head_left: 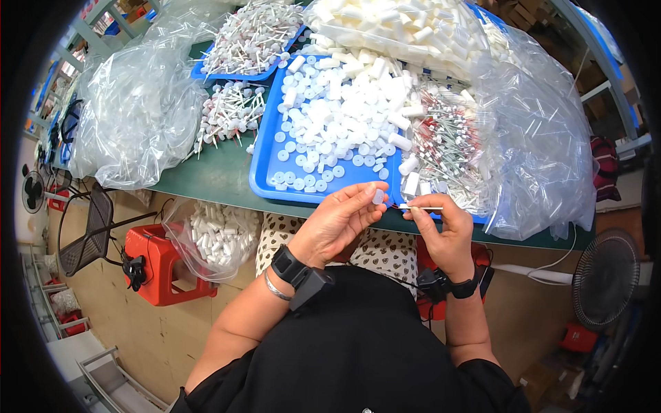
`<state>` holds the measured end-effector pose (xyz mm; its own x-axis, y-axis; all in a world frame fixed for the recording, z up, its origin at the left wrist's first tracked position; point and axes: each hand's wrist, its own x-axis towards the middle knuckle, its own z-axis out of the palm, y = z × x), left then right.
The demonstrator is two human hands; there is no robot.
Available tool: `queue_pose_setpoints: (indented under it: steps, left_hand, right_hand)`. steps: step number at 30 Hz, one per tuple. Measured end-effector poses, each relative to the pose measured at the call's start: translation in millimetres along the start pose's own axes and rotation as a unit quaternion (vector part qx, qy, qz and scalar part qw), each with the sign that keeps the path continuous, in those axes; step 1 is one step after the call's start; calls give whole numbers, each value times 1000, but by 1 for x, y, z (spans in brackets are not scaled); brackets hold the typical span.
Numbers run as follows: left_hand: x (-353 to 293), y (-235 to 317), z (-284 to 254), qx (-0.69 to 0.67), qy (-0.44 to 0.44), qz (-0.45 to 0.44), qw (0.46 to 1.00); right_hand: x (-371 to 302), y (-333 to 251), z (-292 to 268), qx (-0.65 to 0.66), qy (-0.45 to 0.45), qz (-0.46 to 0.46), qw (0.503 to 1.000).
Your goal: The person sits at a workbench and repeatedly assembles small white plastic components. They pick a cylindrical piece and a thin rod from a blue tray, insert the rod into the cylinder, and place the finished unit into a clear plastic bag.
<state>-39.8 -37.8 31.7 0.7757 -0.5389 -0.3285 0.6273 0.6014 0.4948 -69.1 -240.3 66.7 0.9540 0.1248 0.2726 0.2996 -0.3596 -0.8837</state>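
My left hand (337,224) pinches a small translucent white disc (378,197) between thumb and fingertips, just in front of the table edge. Close by on its right, my right hand (446,230) grips a thin white stick-like piece (425,208), held nearly level and pointing toward the disc. A small gap separates the two pieces. Beyond both hands lies a blue tray (257,175) with many loose translucent discs (310,162) and white foam-like cylinders (399,142). Thin metal-coloured rods with red and white ends (451,141) are heaped on the right.
Clear plastic bags (138,117) slump on the green table (206,175) at left and right (540,144). Another blue tray (200,71) holds white-stemmed pieces. A red stool (155,268) with a bag of white cylinders (219,237) stands below left; a fan (606,279) is at right.
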Motion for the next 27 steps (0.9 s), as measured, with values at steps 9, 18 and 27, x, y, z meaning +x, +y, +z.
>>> queue_pose_setpoints:
  steps: [9,18,27]
  left_hand:
    - [2,-1,-1,20,23,6,1000]
    - [1,-2,-2,18,26,5,999]
    - [3,-8,-1,16,4,-9,1000]
  right_hand:
    - [2,-2,-2,-21,-16,-24,999]
    - [3,-3,0,-8,-7,-11,1000]
    - [5,-3,10,-93,-9,-100,991]
